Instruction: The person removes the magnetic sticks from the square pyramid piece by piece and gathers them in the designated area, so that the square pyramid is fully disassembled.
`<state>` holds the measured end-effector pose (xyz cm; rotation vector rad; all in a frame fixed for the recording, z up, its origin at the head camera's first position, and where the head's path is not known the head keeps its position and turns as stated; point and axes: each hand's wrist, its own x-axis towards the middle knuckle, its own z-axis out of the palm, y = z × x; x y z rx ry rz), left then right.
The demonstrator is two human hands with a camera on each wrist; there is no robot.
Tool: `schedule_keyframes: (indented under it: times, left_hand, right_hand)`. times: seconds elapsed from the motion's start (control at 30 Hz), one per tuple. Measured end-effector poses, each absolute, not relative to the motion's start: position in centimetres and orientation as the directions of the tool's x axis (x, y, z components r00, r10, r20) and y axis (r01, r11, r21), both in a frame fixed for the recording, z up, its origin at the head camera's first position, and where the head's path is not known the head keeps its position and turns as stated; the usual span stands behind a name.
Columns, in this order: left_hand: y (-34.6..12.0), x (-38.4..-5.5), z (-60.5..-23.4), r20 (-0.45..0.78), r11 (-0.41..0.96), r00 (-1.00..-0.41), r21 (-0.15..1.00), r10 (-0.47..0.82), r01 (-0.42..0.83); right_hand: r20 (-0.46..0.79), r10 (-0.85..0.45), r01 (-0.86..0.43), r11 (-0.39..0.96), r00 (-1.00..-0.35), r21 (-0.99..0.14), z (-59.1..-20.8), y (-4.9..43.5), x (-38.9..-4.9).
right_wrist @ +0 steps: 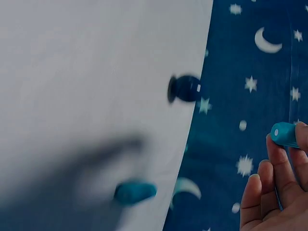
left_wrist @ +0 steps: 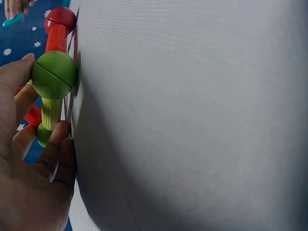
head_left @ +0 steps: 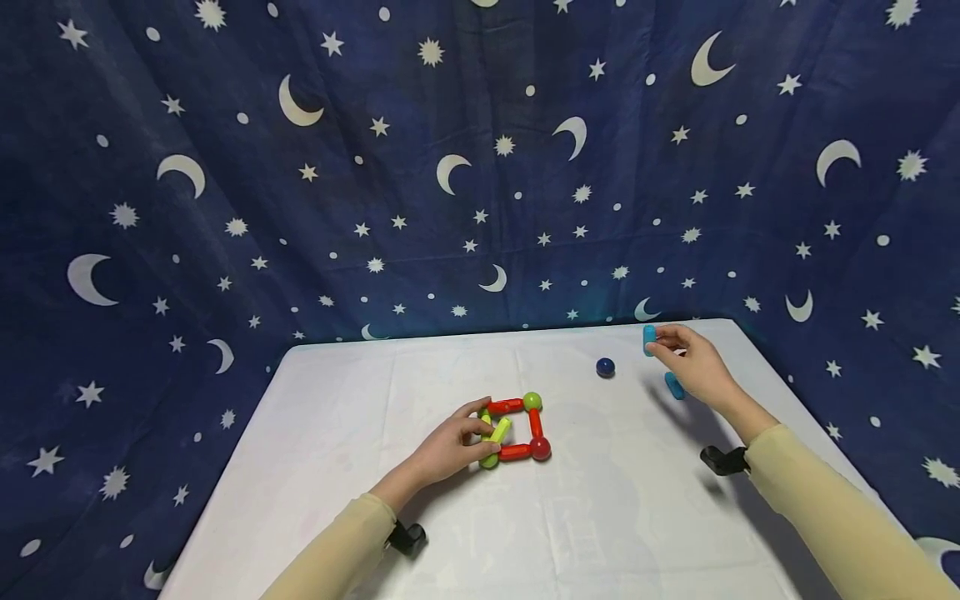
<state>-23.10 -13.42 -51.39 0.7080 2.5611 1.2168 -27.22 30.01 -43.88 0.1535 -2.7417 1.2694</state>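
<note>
My left hand (head_left: 453,444) grips the left side of a square frame of toy building rods and balls, which lies flat on the white table. Three red rods (head_left: 536,423), a red ball (head_left: 540,448) and a green ball (head_left: 532,402) form its other sides. A yellow-green rod (head_left: 501,429) slants up by my left fingertips. In the left wrist view, fingers surround another yellow-green rod (left_wrist: 51,111) below a green ball (left_wrist: 54,75). Raised over the table's far right, my right hand (head_left: 693,362) pinches a light-blue rod (head_left: 649,340) between thumb and fingers.
A second blue rod (head_left: 674,385) lies on the table (head_left: 600,517) beneath my right hand. Left of that hand sits a dark blue ball (head_left: 605,367). A navy curtain (head_left: 517,208) with moons and stars hangs behind and beside the table.
</note>
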Motion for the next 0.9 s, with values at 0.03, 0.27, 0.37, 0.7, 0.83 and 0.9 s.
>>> schedule_keyframes:
  times: [0.03,0.27,0.37,0.7,0.83,0.9]
  left_hand:
    - [-13.4,-23.1,-51.4,0.007,0.544,-0.860,0.772,0.509,0.329]
    - [-13.5,-23.1,-51.3,0.002,0.545,-0.865,0.776,0.501,0.318]
    - [-13.4,-23.0,-51.3,-0.005,0.549,-0.868,0.776,0.497,0.310]
    - [-13.4,-22.9,-51.3,0.008,0.522,-0.866,0.795,0.500,0.309]
    - [-13.3,-22.9,-51.2,0.007,0.522,-0.866,0.796,0.500,0.308]
    - [-13.3,-22.9,-51.2,0.003,0.521,-0.866,0.798,0.500,0.303]
  right_hand:
    - [0.147,-0.033,-0.133,0.649,-0.989,-0.749,-43.9,30.5,-27.1]
    - [0.158,0.027,-0.099,0.673,-0.987,-0.733,-44.6,33.4,-26.7]
    - [0.152,0.041,-0.084,0.676,-0.988,-0.732,-45.3,34.5,-26.6]
    - [0.010,0.091,0.055,0.677,-0.996,-0.734,-47.1,37.2,-26.9]
    - [-0.075,0.118,0.136,0.673,-0.990,-0.727,-47.9,38.1,-27.2]
    - [-0.113,0.127,0.169,0.666,-0.985,-0.727,-48.3,38.4,-27.2]
